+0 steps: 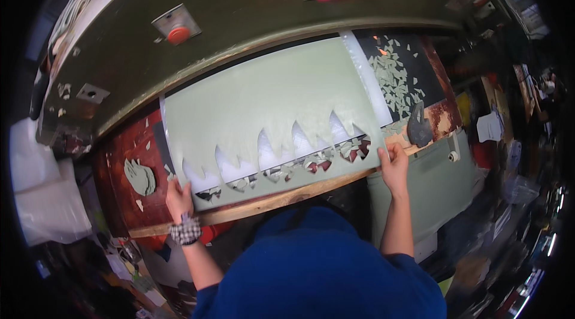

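Observation:
A pale green sheet (263, 91) lies across the work surface, with a row of pointed cut-outs along its near side. My left hand (179, 198) pinches its near left corner, the thumb on top. At the near right corner, my right hand (393, 166) grips the sheet's edge between thumb and fingers. Through the cut-outs show a white board (275, 146) and many small green scraps. Right of the sheet, close to my right hand, sits a dark shaped cutting die (420, 130). A stack of green cut pieces (139, 177) rests left of my left hand.
A dark green machine beam (251, 16) spans the far side, carrying two red push buttons (178, 34). Green scraps (392, 76) cover the dark mat at the right. A wooden edge (281, 199) runs along the front. Another green sheet (425, 193) hangs below, at the right.

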Tool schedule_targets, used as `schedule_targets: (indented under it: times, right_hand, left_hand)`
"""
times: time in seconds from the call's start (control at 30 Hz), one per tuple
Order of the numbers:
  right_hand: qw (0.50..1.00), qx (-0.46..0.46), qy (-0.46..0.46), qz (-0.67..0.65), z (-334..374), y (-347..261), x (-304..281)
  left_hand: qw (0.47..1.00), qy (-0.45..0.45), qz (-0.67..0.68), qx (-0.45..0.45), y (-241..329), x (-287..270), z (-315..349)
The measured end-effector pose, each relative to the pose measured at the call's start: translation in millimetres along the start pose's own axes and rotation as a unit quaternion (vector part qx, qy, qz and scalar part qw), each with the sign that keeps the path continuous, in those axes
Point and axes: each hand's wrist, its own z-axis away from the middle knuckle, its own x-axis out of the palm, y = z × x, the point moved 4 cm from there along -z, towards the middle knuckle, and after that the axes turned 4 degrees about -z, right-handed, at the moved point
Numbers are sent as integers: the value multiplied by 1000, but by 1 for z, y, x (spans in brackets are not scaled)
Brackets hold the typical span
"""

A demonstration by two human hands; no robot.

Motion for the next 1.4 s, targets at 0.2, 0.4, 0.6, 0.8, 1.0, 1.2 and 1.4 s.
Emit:
schedule_targets:
  times: [0.2,0.4,0.6,0.8,1.0,1.2,1.4]
  right_hand:
    - [978,-58,52,192,16,-2,-24]
    - [871,-251,233,352,-40,11,-60]
    - [899,-274,236,246,-65,31,-78]
    - [944,-116,206,-228,-58,25,-85]
    - [432,135,33,-891,-50,19,-31]
    - [485,145,117,-855,-44,11,-13]
    - [638,38,50,-768,8,-34,48]
  left_hand:
    - [986,-154,64,0,-65,-10,13]
    - [989,98,112,27,-98,40,-66]
    - [959,258,-81,87,-9,27,-40]
    - [958,240,-79,139,86,56,-2]
    - [962,193,-18,194,113,89,-17]
    - [964,161,68,202,45,94,-61]
    - [988,98,122,17,-33,41,-34]
